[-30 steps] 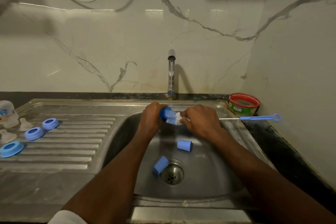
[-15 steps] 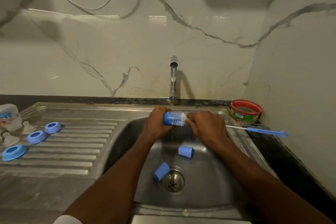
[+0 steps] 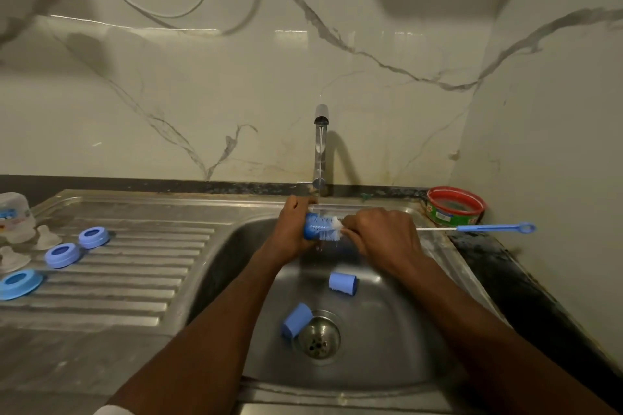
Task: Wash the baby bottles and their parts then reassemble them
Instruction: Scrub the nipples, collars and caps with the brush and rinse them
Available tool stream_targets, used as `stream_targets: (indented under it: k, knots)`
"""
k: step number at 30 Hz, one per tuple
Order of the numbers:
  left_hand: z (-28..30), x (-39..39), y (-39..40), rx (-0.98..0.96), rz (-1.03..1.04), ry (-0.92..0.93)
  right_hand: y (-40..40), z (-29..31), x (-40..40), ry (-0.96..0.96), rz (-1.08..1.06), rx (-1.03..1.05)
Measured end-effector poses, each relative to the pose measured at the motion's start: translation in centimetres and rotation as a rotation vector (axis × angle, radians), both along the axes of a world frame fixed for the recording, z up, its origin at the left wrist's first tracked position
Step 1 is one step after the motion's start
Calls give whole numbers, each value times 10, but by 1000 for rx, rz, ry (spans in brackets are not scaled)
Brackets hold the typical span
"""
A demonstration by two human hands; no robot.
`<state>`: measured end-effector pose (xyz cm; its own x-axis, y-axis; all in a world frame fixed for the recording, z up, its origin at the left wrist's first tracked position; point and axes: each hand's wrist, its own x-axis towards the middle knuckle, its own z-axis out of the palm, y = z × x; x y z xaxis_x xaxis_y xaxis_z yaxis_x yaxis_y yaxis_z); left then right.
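Note:
My left hand (image 3: 293, 229) grips a blue bottle cap (image 3: 312, 229) under the running tap (image 3: 320, 145), over the sink (image 3: 387, 347). My right hand (image 3: 381, 236) holds a bottle brush; its bristles (image 3: 328, 229) are in the cap's mouth and its blue handle (image 3: 495, 228) sticks out to the right. Two more blue caps lie in the sink: one (image 3: 343, 283) in the middle, one (image 3: 296, 320) beside the drain (image 3: 318, 335). On the drainboard (image 3: 135, 280) at left lie three blue collar rings (image 3: 62, 254), clear teats (image 3: 47, 236) and a clear bottle (image 3: 13, 216).
A red-rimmed green tub (image 3: 455, 207) stands at the sink's back right corner, just behind the brush handle. A dark counter (image 3: 539, 296) runs along the right wall. Marble-look wall tiles rise behind the tap, with cables hanging at the upper left.
The brush handle has swung from level, down and back to level, and its bristles have moved within the cap. Both hands stay under the tap. The camera has tilted a little.

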<state>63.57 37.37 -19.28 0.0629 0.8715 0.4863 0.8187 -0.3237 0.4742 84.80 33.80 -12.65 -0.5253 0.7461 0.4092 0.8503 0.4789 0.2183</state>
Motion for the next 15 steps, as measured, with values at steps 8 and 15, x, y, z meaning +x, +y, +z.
stream_targets:
  k: [8,15]
  knots:
    - [-9,9,-5,-122,-135,-40,3,-4,2,174,-192,-25]
    - [7,0,-3,90,-2,-50,2,1,3,40,-94,-6]
